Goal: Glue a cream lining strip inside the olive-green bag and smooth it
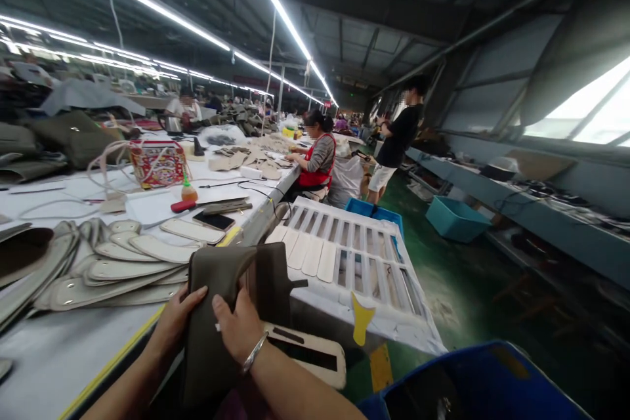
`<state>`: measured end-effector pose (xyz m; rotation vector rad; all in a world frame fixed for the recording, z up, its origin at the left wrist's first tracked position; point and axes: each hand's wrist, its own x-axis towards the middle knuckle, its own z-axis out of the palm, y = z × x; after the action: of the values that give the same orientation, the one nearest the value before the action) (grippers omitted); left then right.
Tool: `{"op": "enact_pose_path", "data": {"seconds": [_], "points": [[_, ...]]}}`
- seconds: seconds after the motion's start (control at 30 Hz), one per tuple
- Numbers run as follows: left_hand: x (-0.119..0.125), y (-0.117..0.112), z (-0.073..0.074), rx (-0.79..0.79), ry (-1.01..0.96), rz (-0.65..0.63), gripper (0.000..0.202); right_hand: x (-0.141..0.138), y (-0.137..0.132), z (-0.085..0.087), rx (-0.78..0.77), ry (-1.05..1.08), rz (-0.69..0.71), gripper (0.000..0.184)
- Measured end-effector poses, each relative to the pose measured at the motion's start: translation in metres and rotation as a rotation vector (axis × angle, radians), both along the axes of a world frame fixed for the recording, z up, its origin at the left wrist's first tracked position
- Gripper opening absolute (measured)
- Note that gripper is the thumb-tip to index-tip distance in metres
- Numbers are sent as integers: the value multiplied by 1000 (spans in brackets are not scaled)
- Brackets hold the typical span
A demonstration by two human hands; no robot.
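Observation:
A dark olive leather bag piece [211, 335] stands folded in front of me at the table's edge, a flap and narrow tab spreading to its right. My left hand [180, 312] grips its left edge, thumb on the near face. My right hand [241, 328], with a bangle at the wrist, pinches the fold near the middle; some fingertips are hidden behind the leather. Below the right forearm juts a cream panel [325, 352] with dark strips on it; whether it is joined to the bag piece I cannot tell. Stacked pale straps [132, 269] with metal studs lie left of my hands.
A phone [213, 220], a glue bottle [188, 191] and a patterned bag [157, 164] are on the table [73, 367]. A slatted white rack [394, 305] holds several cream pieces at right. Blue bins [457, 216] stand on the floor. Two people [322, 161] are ahead.

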<state>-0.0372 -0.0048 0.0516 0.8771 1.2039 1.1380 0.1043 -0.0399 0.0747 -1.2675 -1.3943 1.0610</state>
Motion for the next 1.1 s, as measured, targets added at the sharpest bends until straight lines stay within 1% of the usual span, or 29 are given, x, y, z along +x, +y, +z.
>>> {"op": "enact_pose_path", "data": {"seconds": [0.03, 0.1, 0.13, 0.2, 0.23, 0.27, 0.3, 0.37, 0.47, 0.53, 0.57, 0.63, 0.7, 0.77, 0.83, 0.87, 0.93, 0.97, 1.03, 1.1], "points": [[-9, -4, 6, 8, 9, 7, 52, -10, 1, 2, -7, 66, 21, 48], [-22, -16, 24, 71, 84, 36, 59, -19, 1, 11, 3, 103, 9, 50], [-25, -22, 33, 118, 144, 58, 64, -20, 1, 16, 29, 60, -37, 54], [-23, -34, 49, 188, 280, 128, 74, -16, -1, 26, 136, -110, -177, 66], [-20, -37, 54, 203, 339, 166, 79, -13, -2, 30, 204, -190, -224, 69], [-15, -38, 57, 209, 387, 203, 83, -10, -2, 34, 255, -255, -239, 69], [-11, -37, 57, 219, 426, 230, 87, -9, -3, 36, 286, -305, -224, 68], [-4, -31, 54, 252, 480, 265, 92, -10, -4, 41, 274, -373, -133, 67], [-4, -18, 41, 325, 524, 280, 93, -24, -4, 47, 227, -427, 56, 71], [-10, -12, 31, 361, 551, 304, 90, -40, -2, 51, 245, -437, 137, 69], [-14, -10, 27, 378, 568, 321, 87, -49, -1, 53, 261, -428, 151, 64], [-24, -10, 23, 398, 618, 371, 80, -67, 2, 57, 289, -399, 123, 51], [-34, -14, 26, 425, 693, 424, 78, -82, 5, 61, 309, -382, 59, 39], [-44, -21, 34, 486, 795, 467, 80, -93, 8, 66, 329, -394, 16, 32], [-55, -32, 43, 571, 887, 455, 85, -97, 11, 70, 347, -408, -2, 28], [-60, -38, 47, 608, 911, 421, 89, -96, 11, 73, 349, -407, -2, 28], [-70, -51, 55, 660, 886, 297, 95, -89, 10, 75, 338, -394, 5, 30], [-74, -56, 58, 670, 829, 228, 92, -85, 9, 76, 330, -383, 13, 31], [-79, -64, 63, 651, 647, 124, 74, -75, 4, 75, 315, -362, 50, 34], [-79, -68, 67, 592, 442, 85, 60, -65, -4, 73, 297, -339, 80, 35]]}}
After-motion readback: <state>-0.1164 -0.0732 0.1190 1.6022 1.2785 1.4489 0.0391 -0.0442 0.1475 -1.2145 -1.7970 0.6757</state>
